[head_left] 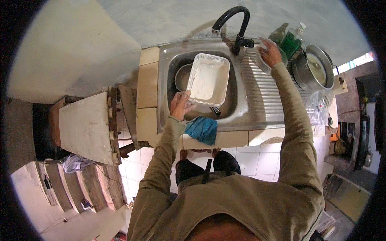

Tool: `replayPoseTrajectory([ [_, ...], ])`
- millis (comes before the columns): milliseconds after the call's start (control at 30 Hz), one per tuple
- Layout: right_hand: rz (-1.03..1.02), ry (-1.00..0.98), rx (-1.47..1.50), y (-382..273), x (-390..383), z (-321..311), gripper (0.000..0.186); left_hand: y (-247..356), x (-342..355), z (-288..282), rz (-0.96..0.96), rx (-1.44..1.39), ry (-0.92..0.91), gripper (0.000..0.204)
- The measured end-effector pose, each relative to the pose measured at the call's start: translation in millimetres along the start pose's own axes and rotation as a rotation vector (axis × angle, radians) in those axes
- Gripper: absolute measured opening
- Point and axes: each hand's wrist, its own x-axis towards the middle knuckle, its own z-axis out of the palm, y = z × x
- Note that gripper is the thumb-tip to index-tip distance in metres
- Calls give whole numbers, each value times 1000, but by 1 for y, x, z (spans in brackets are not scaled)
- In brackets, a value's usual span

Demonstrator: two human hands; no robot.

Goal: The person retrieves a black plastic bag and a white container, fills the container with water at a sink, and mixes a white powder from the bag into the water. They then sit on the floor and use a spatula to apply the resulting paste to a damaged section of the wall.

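My left hand grips the near left corner of a rectangular plastic tub, tilted over the sink basin. White residue coats the inside of the tub. Part of a round metal vessel shows in the basin behind it, and a dark handle pokes out below. My right hand reaches over a round translucent bowl on the ribbed drainboard, right of the black faucet. Its fingers look apart, slightly blurred; I see nothing held in them.
A green soap bottle with a white pump stands by the wall. Beside it sits a large metal pot with a ladle inside. A blue cloth hangs over the sink's front edge. Clear plastic bags lie at the counter's right end.
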Motion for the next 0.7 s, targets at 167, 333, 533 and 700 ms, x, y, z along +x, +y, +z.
replayPoseTrajectory([
  [167,55,120,467,-49,-120,-59,45,5,-28,-5,44,-106,-119,49],
  [333,394,268,773,-130,-268,-90,43,7,-47,-21,51,-130,-260,34],
  [533,880,480,941,-255,-444,-51,38,13,-95,-43,43,-82,-404,47],
  [700,1230,515,1020,-365,-588,33,37,7,-145,-68,-30,-34,-525,42],
])
